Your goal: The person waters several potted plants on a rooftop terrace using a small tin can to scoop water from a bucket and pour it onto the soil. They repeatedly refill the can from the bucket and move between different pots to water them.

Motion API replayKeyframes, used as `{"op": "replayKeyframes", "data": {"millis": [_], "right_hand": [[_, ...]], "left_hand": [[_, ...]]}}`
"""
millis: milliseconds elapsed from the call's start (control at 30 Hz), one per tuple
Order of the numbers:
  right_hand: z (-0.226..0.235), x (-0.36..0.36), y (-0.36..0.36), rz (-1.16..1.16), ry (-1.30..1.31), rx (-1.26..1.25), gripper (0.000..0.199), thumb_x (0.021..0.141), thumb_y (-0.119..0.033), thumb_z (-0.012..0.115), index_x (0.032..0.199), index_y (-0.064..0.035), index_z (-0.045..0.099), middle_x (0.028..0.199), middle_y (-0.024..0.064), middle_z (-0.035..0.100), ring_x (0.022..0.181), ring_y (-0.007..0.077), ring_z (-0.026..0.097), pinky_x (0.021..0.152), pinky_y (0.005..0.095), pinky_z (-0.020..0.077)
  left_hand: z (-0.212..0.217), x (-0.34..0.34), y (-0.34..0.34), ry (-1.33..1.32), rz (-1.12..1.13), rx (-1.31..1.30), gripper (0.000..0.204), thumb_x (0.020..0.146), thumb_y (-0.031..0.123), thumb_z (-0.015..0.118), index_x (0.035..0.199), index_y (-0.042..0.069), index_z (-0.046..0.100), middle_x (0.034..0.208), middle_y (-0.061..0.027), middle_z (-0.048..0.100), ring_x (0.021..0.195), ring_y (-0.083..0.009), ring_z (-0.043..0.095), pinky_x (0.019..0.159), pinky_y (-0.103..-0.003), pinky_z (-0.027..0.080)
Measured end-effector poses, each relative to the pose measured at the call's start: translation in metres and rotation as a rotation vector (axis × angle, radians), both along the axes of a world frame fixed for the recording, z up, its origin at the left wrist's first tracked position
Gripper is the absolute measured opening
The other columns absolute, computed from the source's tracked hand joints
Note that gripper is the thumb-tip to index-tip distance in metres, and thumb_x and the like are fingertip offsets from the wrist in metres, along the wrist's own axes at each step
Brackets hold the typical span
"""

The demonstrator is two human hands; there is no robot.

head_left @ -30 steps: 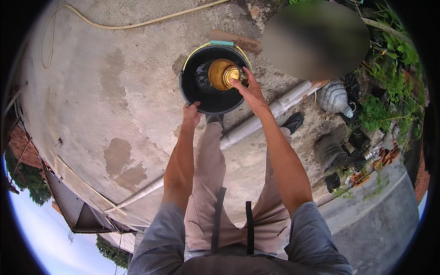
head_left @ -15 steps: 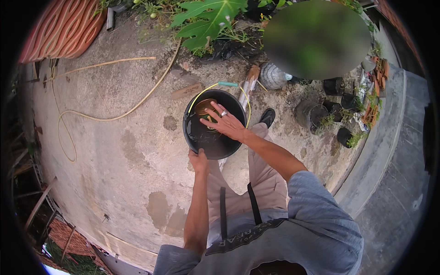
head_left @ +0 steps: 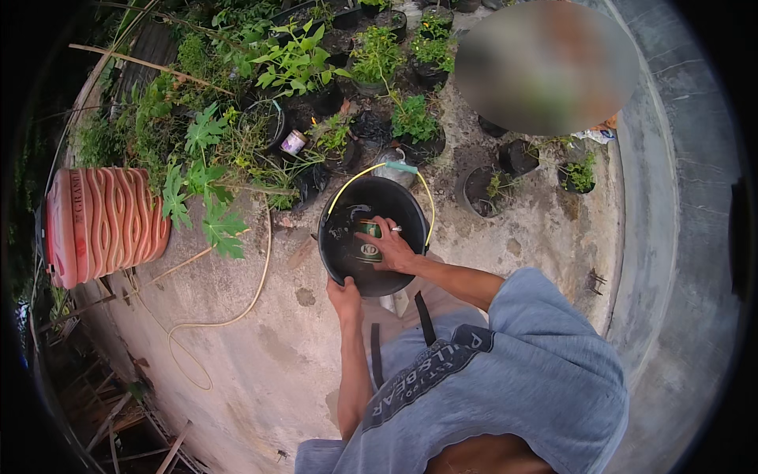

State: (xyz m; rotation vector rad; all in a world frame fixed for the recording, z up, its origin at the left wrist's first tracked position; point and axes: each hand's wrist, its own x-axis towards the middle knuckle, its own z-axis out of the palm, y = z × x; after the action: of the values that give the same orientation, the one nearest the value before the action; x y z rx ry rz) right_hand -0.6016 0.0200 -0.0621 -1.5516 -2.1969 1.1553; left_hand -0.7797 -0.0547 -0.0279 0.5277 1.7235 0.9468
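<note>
A black bucket with a yellow wire handle and a teal grip is in front of me, its mouth facing up. My left hand is closed on the bucket's rim at the near left, thumb over the edge. Inside the bucket, my right hand, a ring on one finger, is closed around a green can-like container with a round pale emblem. The container's far side is hidden by the fingers. Small wet-looking specks show on the bucket's dark inside.
Potted plants crowd the far side. A ribbed orange container stands at the left, with papaya-like leaves beside it. A pale hose curls over the concrete. Black pots stand at the right, near a raised concrete edge.
My view has tilted up, showing more of the plants and the orange container. The container under my right hand now shows its green side, where a brownish round part showed before. My left hand keeps the rim.
</note>
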Motion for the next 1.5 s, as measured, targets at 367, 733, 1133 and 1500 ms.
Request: {"op": "replayKeyframes", "data": {"millis": [367, 733, 1133, 1500], "right_hand": [[0.060, 0.114, 0.023, -0.861, 0.999, -0.930, 0.072, 0.086, -0.020, 0.069, 0.149, -0.0225, 0.034, 0.142, 0.0020, 0.042, 0.127, 0.0209, 0.045, 0.103, 0.0526, 0.0379], [0.162, 0.147, 0.082, -0.939, 1.137, -0.613, 0.086, 0.081, -0.046, 0.074, 0.149, -0.0218, 0.027, 0.144, 0.0112, 0.037, 0.130, 0.0330, 0.038, 0.108, 0.0554, 0.0309], [0.181, 0.220, 0.206, -1.188, 1.142, -0.484, 0.091, 0.079, -0.054, 0.074, 0.148, -0.0214, 0.025, 0.145, 0.0145, 0.032, 0.121, 0.0366, 0.046, 0.102, 0.0555, 0.0396], [0.130, 0.343, 0.423, -1.293, 0.851, -0.306, 0.096, 0.070, -0.055, 0.082, 0.145, -0.0203, 0.033, 0.133, 0.0120, 0.047, 0.107, 0.0281, 0.057, 0.084, 0.0485, 0.0455]], "left_hand": [[0.022, 0.084, 0.065, -0.143, -0.116, -0.152, 0.023, 0.089, -0.001, 0.051, 0.112, 0.000, 0.054, 0.096, -0.0132, 0.066, 0.073, -0.0259, 0.071, 0.057, -0.040, 0.064], [0.038, 0.094, 0.152, -0.256, -0.083, -0.093, 0.021, 0.089, -0.004, 0.049, 0.110, -0.004, 0.052, 0.096, -0.0147, 0.066, 0.076, -0.0279, 0.071, 0.056, -0.042, 0.064], [0.009, 0.043, 0.209, -0.382, 0.160, -0.070, 0.027, 0.083, -0.006, 0.049, 0.110, -0.002, 0.048, 0.103, -0.0191, 0.062, 0.083, -0.0351, 0.069, 0.066, -0.055, 0.064], [0.000, 0.043, 0.230, -0.208, 0.509, -0.134, 0.038, 0.080, -0.003, 0.052, 0.117, 0.003, 0.042, 0.110, -0.0205, 0.058, 0.090, -0.0366, 0.067, 0.068, -0.057, 0.062]]}}
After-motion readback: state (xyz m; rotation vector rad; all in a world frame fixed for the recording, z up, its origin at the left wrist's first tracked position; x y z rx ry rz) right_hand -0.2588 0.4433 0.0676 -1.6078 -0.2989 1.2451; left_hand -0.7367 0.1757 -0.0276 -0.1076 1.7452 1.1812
